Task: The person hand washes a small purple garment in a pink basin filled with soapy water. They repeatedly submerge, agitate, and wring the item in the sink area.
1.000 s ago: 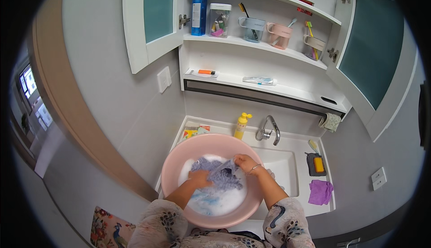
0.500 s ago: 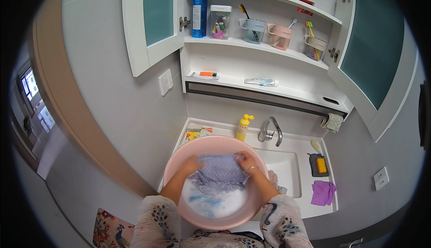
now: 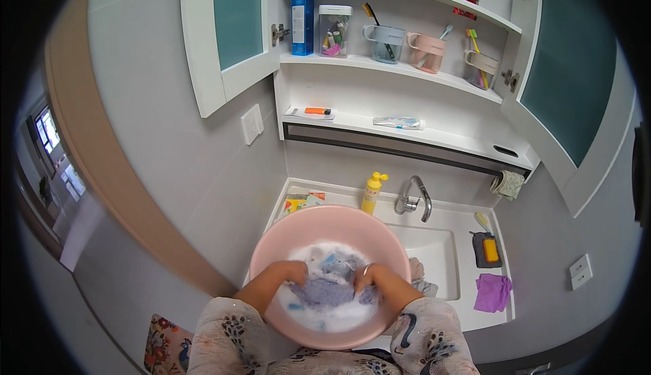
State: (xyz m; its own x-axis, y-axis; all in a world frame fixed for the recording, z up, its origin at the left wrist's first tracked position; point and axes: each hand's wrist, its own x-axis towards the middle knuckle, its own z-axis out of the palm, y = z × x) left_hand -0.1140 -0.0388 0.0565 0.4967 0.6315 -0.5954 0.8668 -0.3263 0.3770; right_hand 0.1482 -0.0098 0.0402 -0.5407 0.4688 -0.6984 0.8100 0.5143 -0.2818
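My left hand (image 3: 293, 274) and right hand (image 3: 365, 281) are both bunched tight on the bluish cloth (image 3: 329, 285) in the pink basin's (image 3: 285, 236) foamy water.

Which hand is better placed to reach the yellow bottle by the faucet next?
Right, marginally. Both hands grip the bluish cloth in the pink basin; the right hand sits nearer the yellow bottle beyond the far rim, while the left hand would have to cross over.

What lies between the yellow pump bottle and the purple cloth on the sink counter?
In the head view, the chrome faucet and white sink bowl separate yellow pump bottle from purple cloth.
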